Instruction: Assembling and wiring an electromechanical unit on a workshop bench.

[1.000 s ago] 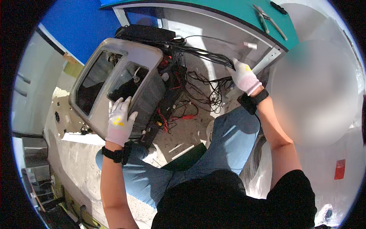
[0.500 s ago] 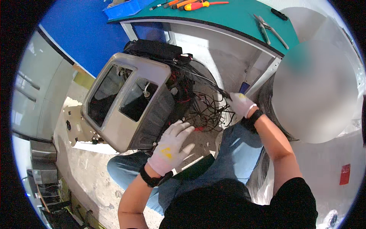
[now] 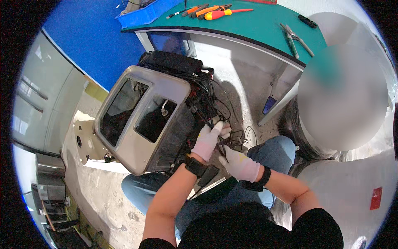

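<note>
Both of my hands wear white gloves and meet over a tangle of thin black cables (image 3: 236, 133). My left hand (image 3: 210, 139) is closed around a bundle of these cables where they come off the machine. Just below and to its right, my right hand (image 3: 240, 165) closes on the lower part of the same bundle. The machine (image 3: 163, 149) lies tilted at my knees, a dark housing with a beige front frame and two rectangular openings. A bent metal fitting shows inside the right opening. Black parts and wiring cover the housing's far side.
A green-topped workbench (image 3: 265, 27) stands ahead. On it lie a red and yellow screwdriver (image 3: 217, 15), several orange-handled tools, pliers (image 3: 292, 40) and a blue bin (image 3: 143, 14). A bench leg (image 3: 282, 99) and film-wrapped items stand at right, a glossy cabinet (image 3: 45, 91) at left.
My right hand has come in from the right, drawing the cables toward me. My left hand, open before, has moved right and up and taken hold of the cable bundle.
</note>
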The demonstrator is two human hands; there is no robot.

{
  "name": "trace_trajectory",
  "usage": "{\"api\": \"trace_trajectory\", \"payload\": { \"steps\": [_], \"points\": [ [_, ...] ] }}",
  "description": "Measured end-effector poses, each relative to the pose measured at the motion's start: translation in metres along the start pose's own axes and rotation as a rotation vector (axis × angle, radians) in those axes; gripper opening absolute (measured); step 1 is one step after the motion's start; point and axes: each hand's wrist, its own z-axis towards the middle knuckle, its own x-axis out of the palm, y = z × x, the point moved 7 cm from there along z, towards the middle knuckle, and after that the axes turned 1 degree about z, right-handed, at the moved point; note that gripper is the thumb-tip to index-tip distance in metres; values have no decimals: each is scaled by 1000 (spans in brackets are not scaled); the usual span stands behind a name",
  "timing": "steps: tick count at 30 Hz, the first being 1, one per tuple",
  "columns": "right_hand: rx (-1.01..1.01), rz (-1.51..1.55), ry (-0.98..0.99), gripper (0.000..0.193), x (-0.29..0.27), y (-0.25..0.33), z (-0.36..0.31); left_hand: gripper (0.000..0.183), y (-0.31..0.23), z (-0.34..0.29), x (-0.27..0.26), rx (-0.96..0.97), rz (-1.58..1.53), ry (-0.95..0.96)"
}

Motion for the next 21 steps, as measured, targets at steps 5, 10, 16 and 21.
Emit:
{"api": "trace_trajectory", "payload": {
  "steps": [5, 10, 16, 21],
  "points": [
    [-128, -149, 174, 37, -6, -18, 5, 23, 28, 7, -26, -52, 28, -76],
    [-184, -211, -396, 39, -98, -1, 57, 23, 41, 10, -46, -41, 35, -99],
    [22, 129, -329, 67, -85, -35, 165, 30, 45, 10, -50, -25, 83, -93],
    [-3, 226, -201, 41, -43, -44, 183, 35, 41, -7, -90, -74, 449, -244]
  ]
}}
